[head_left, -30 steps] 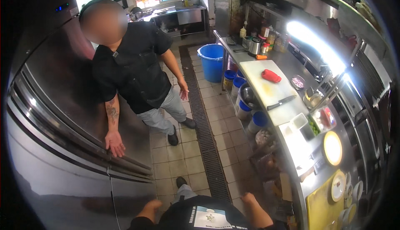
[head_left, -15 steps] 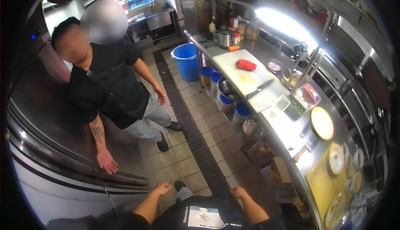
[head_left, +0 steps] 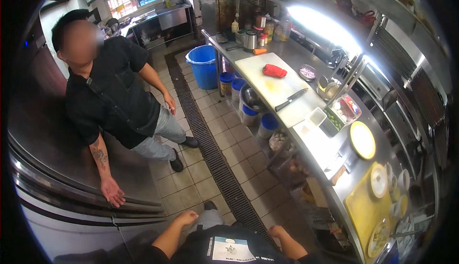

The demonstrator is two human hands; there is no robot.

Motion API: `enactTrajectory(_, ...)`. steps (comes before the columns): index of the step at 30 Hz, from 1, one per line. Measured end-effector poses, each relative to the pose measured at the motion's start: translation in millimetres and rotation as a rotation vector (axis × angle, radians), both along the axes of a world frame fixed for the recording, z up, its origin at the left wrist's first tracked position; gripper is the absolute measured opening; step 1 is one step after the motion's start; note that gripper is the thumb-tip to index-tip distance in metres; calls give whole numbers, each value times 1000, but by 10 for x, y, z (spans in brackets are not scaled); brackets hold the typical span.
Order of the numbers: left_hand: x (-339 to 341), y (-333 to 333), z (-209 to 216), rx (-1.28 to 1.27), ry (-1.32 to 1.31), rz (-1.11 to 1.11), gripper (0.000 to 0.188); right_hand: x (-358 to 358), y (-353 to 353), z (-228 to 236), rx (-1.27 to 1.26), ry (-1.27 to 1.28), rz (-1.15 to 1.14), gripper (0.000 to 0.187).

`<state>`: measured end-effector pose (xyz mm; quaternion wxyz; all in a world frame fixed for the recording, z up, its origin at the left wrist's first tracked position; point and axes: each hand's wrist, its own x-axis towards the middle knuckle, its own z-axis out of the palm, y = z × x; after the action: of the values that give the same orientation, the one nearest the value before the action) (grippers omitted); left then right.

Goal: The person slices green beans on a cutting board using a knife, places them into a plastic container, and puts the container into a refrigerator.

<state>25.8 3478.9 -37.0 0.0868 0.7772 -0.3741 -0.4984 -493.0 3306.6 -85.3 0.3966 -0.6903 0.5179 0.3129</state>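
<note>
My left hand (head_left: pixel 187 218) is held in front of my waist, fingers curled in, with nothing visible in it. On the other side of my waist hangs my right hand (head_left: pixel 276 231), its fingers also curled and no object showing. Neither touches the steel counter on the right. On that counter a white cutting board (head_left: pixel 258 74) carries a red bell pepper (head_left: pixel 274 71) and a black-handled knife (head_left: pixel 291 99). An orange carrot (head_left: pixel 259 51) lies just beyond the board. Closer to me, a yellow cutting board (head_left: pixel 357 194) bears plates and small bowls.
A person in a black shirt (head_left: pixel 112 89) stands at the left, one hand low by the steel fridge front. A drain grate (head_left: pixel 203 137) runs along the tiled floor. A blue bin (head_left: pixel 202 68) and lidded tubs (head_left: pixel 268 125) stand beside and below the counter.
The whole view has shifted, so the counter and the person appear farther left. My hands stay near my waist with little change. The person's head is turned a little differently.
</note>
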Motion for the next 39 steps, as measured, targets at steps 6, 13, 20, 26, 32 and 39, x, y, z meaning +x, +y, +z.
enactTrajectory(6, 335, -265, -264, 22, 64, 33, 45, 1157, -1008, 260, -147, -180, 19, 47)
enactTrajectory(13, 831, -976, -279, -31, 513, 507, 27, 2063, -1637, 701, -110, -206, 59, 48)
enactTrajectory(20, 1198, -1701, 180, -204, 178, 396, 22, 2961, -2809, 1092, -156, -465, 121, 47)
enactTrajectory(26, 1289, -1652, -139, -136, 215, 673, 16, 4052, -4862, 2335, -495, -774, 57, 38)
enactTrajectory(32, 1048, -2675, 474, -130, 27, 730, 16, 4757, -7336, 2723, -894, -759, -21, 43)
enactTrajectory(39, 985, -5170, 2264, -531, -88, 590, 27, 5381, -10067, 2405, -1243, -453, -96, 50)
